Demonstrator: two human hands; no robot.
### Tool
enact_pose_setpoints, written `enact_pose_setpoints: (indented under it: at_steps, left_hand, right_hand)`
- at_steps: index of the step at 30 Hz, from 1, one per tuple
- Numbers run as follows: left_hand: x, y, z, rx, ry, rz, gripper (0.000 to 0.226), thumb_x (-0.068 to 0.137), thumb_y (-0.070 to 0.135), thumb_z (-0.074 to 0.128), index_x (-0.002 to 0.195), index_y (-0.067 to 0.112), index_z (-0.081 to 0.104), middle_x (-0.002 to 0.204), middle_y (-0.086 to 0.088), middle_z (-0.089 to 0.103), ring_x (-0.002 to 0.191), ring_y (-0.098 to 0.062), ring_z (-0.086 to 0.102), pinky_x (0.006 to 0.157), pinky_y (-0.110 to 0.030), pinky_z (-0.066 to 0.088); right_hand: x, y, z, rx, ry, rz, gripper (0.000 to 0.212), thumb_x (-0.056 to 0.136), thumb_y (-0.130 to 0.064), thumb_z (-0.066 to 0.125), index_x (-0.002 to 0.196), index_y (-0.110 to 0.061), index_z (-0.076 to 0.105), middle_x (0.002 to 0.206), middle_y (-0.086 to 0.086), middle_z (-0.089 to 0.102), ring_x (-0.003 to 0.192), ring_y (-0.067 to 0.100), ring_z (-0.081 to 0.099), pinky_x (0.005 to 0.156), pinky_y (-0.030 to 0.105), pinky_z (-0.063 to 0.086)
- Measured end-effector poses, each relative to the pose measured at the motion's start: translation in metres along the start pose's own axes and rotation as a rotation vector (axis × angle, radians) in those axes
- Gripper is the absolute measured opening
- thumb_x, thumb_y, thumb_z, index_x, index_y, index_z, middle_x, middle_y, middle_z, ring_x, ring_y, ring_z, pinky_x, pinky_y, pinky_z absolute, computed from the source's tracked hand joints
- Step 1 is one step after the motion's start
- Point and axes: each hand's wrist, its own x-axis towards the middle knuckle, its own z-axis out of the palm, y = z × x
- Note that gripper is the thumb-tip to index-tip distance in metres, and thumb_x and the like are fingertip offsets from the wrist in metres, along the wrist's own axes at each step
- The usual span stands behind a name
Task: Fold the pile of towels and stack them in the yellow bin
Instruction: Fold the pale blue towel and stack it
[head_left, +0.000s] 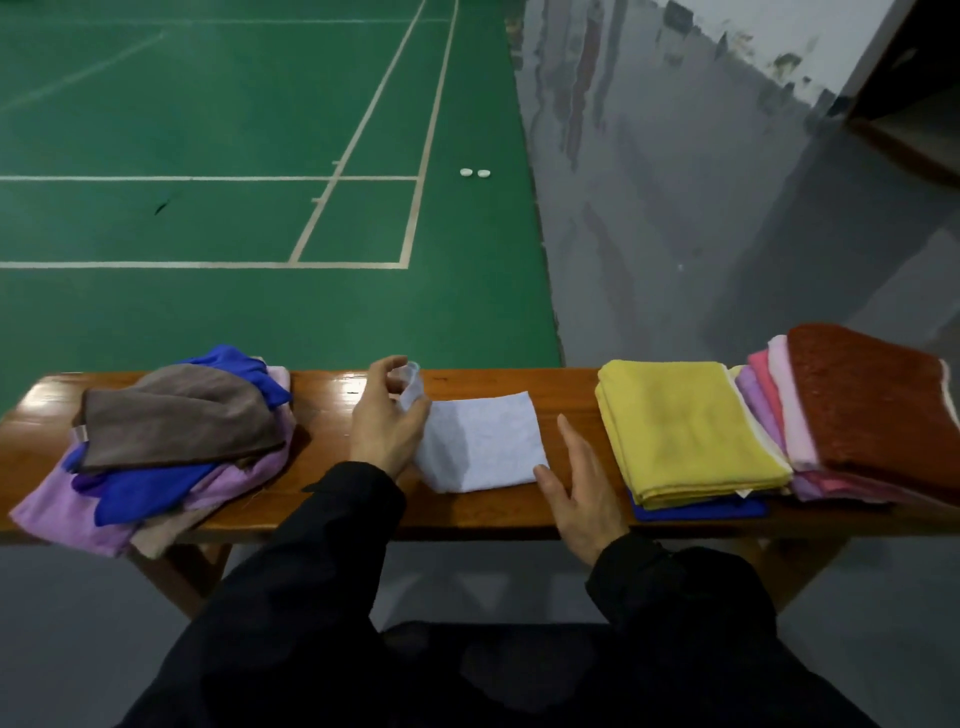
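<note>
step: mid-fold on the white towel (483, 441), which lay in the middle of the desk (519, 384), between the two piles.
left hand (387, 423): its grip was closed on the towel's left corner, pinched and lifted a bit off the wood.
right hand (582, 488): flat and relaxed, holding nothing, thumb just touching the towel's near right corner, palm resting on the desk.
unfolded pile (166, 447): left end of the desk, a messy heap of grey, blue and purple, so plenty was left to do.
folded stacks: yellow towel (680, 431) on top of a blue one just right of the right hand, then pinks and a brown towel (872, 405) further right.
bin: no yellow bin in view, couldn't tell where it sat.
next move: my guess was the left hand needed to carry that corner over to the right edge, with the right hand pinning the cloth so it didn't slide, then smooth it flat.
</note>
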Motion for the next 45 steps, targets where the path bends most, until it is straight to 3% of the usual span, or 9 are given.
enact_pose_setpoints:
  at_steps: [4, 10, 15, 21, 24, 32, 39, 41, 45]
  left_hand:
    - [-0.01, 0.021, 0.052, 0.098, -0.124, 0.073, 0.045, 0.094, 0.015, 0.065, 0.135, 0.023, 0.048, 0.103, 0.007, 0.058, 0.081, -0.008, 0.059, 0.063, -0.011, 0.043]
    - [-0.032, 0.022, 0.115, 0.428, -0.366, 0.065, 0.068, 0.091, 0.056, 0.061, 0.145, 0.018, 0.044, 0.139, -0.01, 0.051, 0.124, -0.028, 0.053, 0.103, -0.039, 0.046]
    - [-0.045, -0.005, 0.087, 0.522, -0.01, 0.021, 0.06, 0.093, 0.055, 0.051, 0.141, 0.019, 0.047, 0.144, -0.009, 0.048, 0.132, -0.03, 0.042, 0.109, -0.048, 0.037]
    - [-0.03, -0.007, 0.075, 0.02, -0.023, -0.433, 0.092, 0.081, 0.023, 0.08, 0.153, 0.005, 0.026, 0.142, -0.019, 0.05, 0.129, -0.037, 0.052, 0.107, -0.049, 0.046]
    - [-0.027, 0.005, 0.08, -0.384, -0.093, -0.575, 0.09, 0.078, 0.004, 0.076, 0.153, 0.015, 0.027, 0.144, -0.019, 0.05, 0.121, -0.037, 0.059, 0.101, -0.054, 0.052]
    - [-0.049, 0.146, 0.094, -0.667, -0.376, -0.251, 0.078, 0.091, -0.004, 0.06, 0.154, 0.032, 0.029, 0.119, -0.015, 0.06, 0.074, -0.026, 0.059, 0.066, -0.039, 0.051]
    - [-0.06, 0.211, 0.165, -0.841, -0.514, -0.282, 0.074, 0.09, -0.007, 0.061, 0.151, 0.022, 0.033, 0.113, -0.018, 0.065, 0.092, -0.029, 0.069, 0.077, -0.041, 0.06]
    - [-0.063, 0.194, 0.183, -0.699, -0.454, -0.309, 0.071, 0.087, -0.004, 0.064, 0.149, 0.017, 0.036, 0.113, -0.015, 0.064, 0.09, -0.026, 0.068, 0.071, -0.037, 0.059]
    - [-0.069, 0.139, 0.194, -0.07, -0.376, -0.202, 0.065, 0.08, 0.024, 0.074, 0.138, 0.017, 0.047, 0.129, -0.011, 0.049, 0.11, -0.026, 0.058, 0.098, -0.043, 0.053]
  right_hand:
    - [0.003, -0.006, -0.008, 0.286, 0.065, 0.12, 0.091, 0.087, -0.083, 0.039, 0.161, -0.037, 0.015, 0.169, -0.007, 0.02, 0.152, 0.006, 0.021, 0.125, 0.041, 0.022]
    - [0.007, 0.006, -0.014, 0.427, 0.104, 0.164, 0.083, 0.09, -0.072, 0.044, 0.161, -0.039, 0.017, 0.167, -0.005, 0.026, 0.15, 0.004, 0.029, 0.124, 0.042, 0.028]
    - [0.008, 0.006, -0.01, 0.371, 0.07, 0.117, 0.079, 0.09, -0.072, 0.045, 0.159, -0.036, 0.028, 0.164, -0.008, 0.032, 0.148, 0.004, 0.031, 0.123, 0.036, 0.026]
    - [0.01, 0.0, 0.003, -0.145, -0.079, 0.013, 0.054, 0.099, -0.049, 0.055, 0.147, -0.025, 0.053, 0.161, 0.003, 0.037, 0.147, 0.023, 0.034, 0.123, 0.043, 0.026]
    - [0.008, -0.009, 0.001, -0.024, -0.081, 0.082, 0.05, 0.101, -0.039, 0.061, 0.148, -0.024, 0.052, 0.163, 0.003, 0.035, 0.15, 0.021, 0.031, 0.123, 0.037, 0.025]
    - [-0.037, -0.071, -0.073, 0.487, 0.679, -0.08, 0.039, 0.099, -0.042, 0.047, 0.131, -0.023, 0.06, 0.13, -0.005, 0.063, 0.122, 0.014, 0.059, 0.098, 0.024, 0.047]
    - [-0.045, -0.089, -0.171, 0.6, 1.035, -0.175, 0.031, 0.106, -0.011, 0.039, 0.134, -0.007, 0.052, 0.127, 0.007, 0.059, 0.116, 0.002, 0.059, 0.097, 0.017, 0.045]
    - [-0.048, -0.079, -0.184, 0.574, 1.041, -0.142, 0.033, 0.106, -0.013, 0.039, 0.135, -0.005, 0.051, 0.127, 0.007, 0.058, 0.116, 0.001, 0.058, 0.097, 0.016, 0.043]
    - [-0.053, -0.052, -0.181, 0.49, 0.956, -0.007, 0.031, 0.103, -0.028, 0.045, 0.13, -0.019, 0.058, 0.127, -0.004, 0.062, 0.119, 0.008, 0.058, 0.097, 0.021, 0.045]
